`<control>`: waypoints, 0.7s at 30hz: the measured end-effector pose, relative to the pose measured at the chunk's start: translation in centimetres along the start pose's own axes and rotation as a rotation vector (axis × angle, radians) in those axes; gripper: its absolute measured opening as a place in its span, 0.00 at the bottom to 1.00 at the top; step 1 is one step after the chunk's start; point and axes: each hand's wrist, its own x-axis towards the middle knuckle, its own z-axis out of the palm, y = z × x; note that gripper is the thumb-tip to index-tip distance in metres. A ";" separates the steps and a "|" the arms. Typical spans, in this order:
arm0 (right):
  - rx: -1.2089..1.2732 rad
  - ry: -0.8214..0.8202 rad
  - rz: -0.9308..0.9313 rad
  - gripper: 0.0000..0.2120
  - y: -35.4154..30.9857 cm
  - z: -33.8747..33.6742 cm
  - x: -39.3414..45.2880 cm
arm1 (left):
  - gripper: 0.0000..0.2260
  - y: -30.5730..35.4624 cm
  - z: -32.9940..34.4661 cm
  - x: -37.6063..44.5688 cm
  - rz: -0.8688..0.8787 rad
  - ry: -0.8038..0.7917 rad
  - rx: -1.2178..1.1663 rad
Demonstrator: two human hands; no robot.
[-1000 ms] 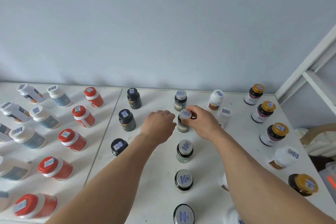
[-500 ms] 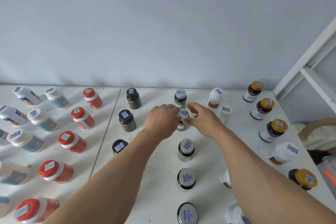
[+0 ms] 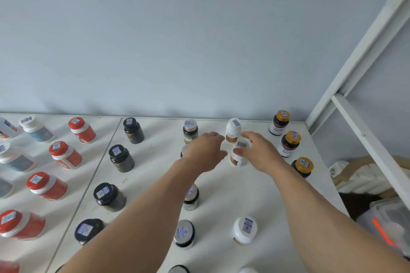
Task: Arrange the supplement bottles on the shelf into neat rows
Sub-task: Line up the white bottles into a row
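On your far left, the red-capped bottles point(image 3: 65, 154) stand in a row on the white shelf point(image 3: 155, 168), each cap bearing a barcode sticker; next come the black bottles point(image 3: 121, 158), then a silver-capped dark bottle point(image 3: 190, 131) near the back wall. Your left hand point(image 3: 205, 153) hovers with fingers loose, holding nothing. Just right of it, your right hand point(image 3: 258, 152) curls its fingers round a small white bottle point(image 3: 238, 155) with a brown label, upright mid-shelf. Gold-capped bottles point(image 3: 290, 143) line the right edge.
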 end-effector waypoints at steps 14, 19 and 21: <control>0.215 -0.040 -0.008 0.16 1.4 -1.8 1.2 | 0.30 0.5 3.1 2.0 -0.224 -0.221 -0.532; 0.316 -0.033 -0.047 0.13 -0.1 -2.7 1.0 | 0.14 0.7 2.9 2.0 -0.203 -0.247 -0.728; 0.317 -0.021 -0.051 0.15 -0.5 -2.8 1.1 | 0.13 0.6 2.6 1.9 -0.194 -0.243 -0.790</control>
